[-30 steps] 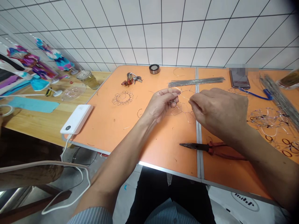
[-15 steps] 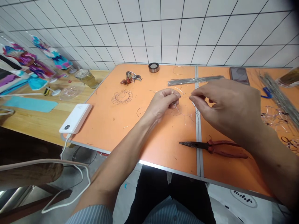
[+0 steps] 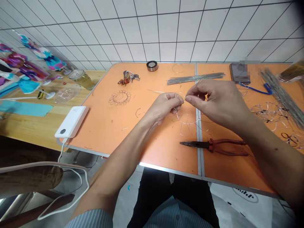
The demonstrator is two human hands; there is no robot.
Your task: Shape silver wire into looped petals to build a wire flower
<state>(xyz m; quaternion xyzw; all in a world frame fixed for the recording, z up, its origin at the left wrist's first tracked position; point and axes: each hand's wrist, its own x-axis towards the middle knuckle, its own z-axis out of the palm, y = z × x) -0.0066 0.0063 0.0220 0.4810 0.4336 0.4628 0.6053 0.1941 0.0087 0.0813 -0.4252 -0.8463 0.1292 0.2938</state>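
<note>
A thin wire ring with looped petals (image 3: pixel 188 123) hangs between my hands above the orange table. My left hand (image 3: pixel 168 103) pinches its wire between thumb and forefinger, and a loose wire end sticks out to the left. Close beside it, my right hand (image 3: pixel 211 96) is closed in a pinch on the same wire piece, thumb against forefinger. The exact spot where the fingers meet the wire is too fine to make out. Below the hands lie long-nose pliers (image 3: pixel 213 147) with red handles. A finished-looking looped wire ring (image 3: pixel 120 98) rests to the left.
Behind my hands lie a bundle of straight wires (image 3: pixel 196 78), a roll of tape (image 3: pixel 152 66) and keys (image 3: pixel 129 78). A phone (image 3: pixel 239 73), more wires (image 3: pixel 283 95) and tangled wire pieces (image 3: pixel 268 112) are at the right. A white power bank (image 3: pixel 72 122) sits at the left edge.
My right hand has come left, closer to my left hand, and the wire ring now hangs lower and more visibly below them. The view has shifted slightly.
</note>
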